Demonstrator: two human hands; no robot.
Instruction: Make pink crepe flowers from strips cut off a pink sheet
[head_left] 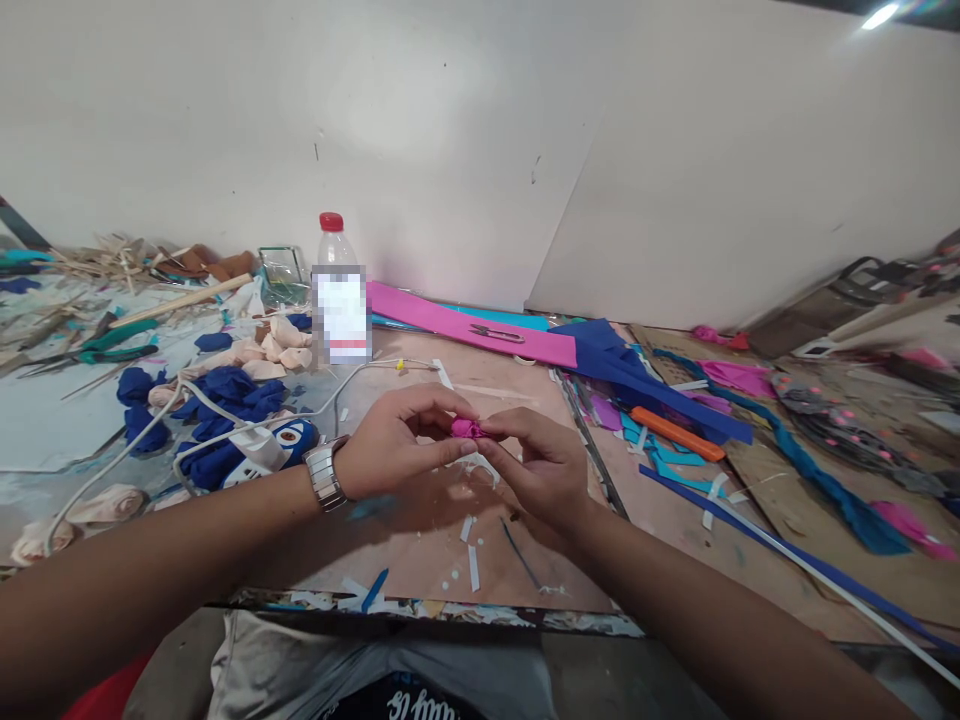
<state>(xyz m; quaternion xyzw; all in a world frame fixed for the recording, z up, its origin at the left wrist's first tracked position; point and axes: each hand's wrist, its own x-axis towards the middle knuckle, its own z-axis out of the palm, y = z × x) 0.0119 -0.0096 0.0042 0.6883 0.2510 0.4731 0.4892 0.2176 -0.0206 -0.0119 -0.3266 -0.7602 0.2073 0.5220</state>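
Both of my hands meet above the middle of the worktable (420,560). A small rolled magenta fabric piece (465,428) is pinched between them. My left hand (397,440), with a metal watch (324,474) on the wrist, grips the piece from the left with thumb and fingers closed. From the right, my right hand (536,460) holds the same piece with its fingertips. Small white scraps (472,565) lie on the table just below the hands.
A clear bottle with a red cap (339,300) stands behind. Blue fabric roses (225,395) and cream ones (281,345) lie left, with a white cable and charger (259,445). Magenta foam sheet (480,325), blue strips (645,380), an orange cutter (675,432) and teal pliers (112,345) surround.
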